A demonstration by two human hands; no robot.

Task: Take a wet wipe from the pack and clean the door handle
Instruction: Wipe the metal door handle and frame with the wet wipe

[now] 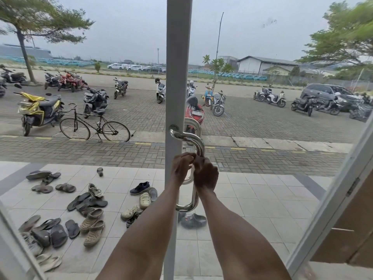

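Observation:
A polished chrome D-shaped door handle point(198, 141) is fixed to the white door frame point(177, 67) in the middle of the view. Both my hands meet on its vertical bar, about halfway down. My left hand point(181, 168) comes in from the left with its fingers curled onto the bar. My right hand point(206, 174) wraps the bar from the right, back of the hand towards me. The fingertips of both touch at the top. No wet wipe shows between the fingers, and the pack is out of view.
Through the glass door lie several sandals and shoes point(88, 205) on a tiled porch. Beyond them stand a bicycle point(94, 126), parked motorbikes point(38, 110) and a car point(331, 93). An open window frame point(343, 193) angles in at the right.

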